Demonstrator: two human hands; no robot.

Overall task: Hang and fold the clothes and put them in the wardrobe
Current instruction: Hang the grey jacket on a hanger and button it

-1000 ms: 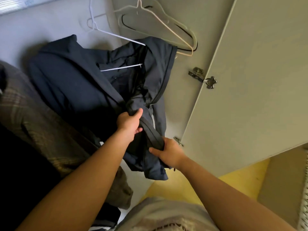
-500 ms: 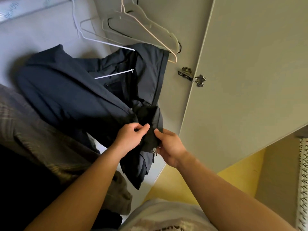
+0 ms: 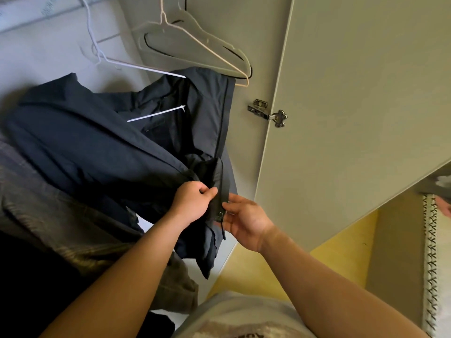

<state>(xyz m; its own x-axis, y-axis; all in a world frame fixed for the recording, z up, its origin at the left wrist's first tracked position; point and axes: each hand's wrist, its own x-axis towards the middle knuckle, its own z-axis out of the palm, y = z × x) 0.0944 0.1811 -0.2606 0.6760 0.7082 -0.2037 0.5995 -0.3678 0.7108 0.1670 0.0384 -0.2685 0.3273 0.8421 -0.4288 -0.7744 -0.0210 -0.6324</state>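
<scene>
A dark navy jacket (image 3: 80,142) hangs inside the wardrobe on a white wire hanger (image 3: 136,67). Its front is unzipped, with the zipper edges gathered low in the middle. My left hand (image 3: 192,202) pinches the left zipper edge between thumb and fingers. My right hand (image 3: 244,220) holds the right zipper edge near the zipper pull (image 3: 220,214), fingers curled lightly around the fabric. Both hands sit close together at the jacket's lower front.
Several empty hangers (image 3: 195,42) hang to the right of the jacket. A brown plaid garment (image 3: 61,228) hangs on the left. The open wardrobe door (image 3: 353,93) with its metal hinge (image 3: 268,114) stands to the right, above yellow floor (image 3: 341,259).
My hands came together at the zipper's lower end and bunched the jacket's front. My right hand shifted from gripping the hem to holding the edge by the zipper pull.
</scene>
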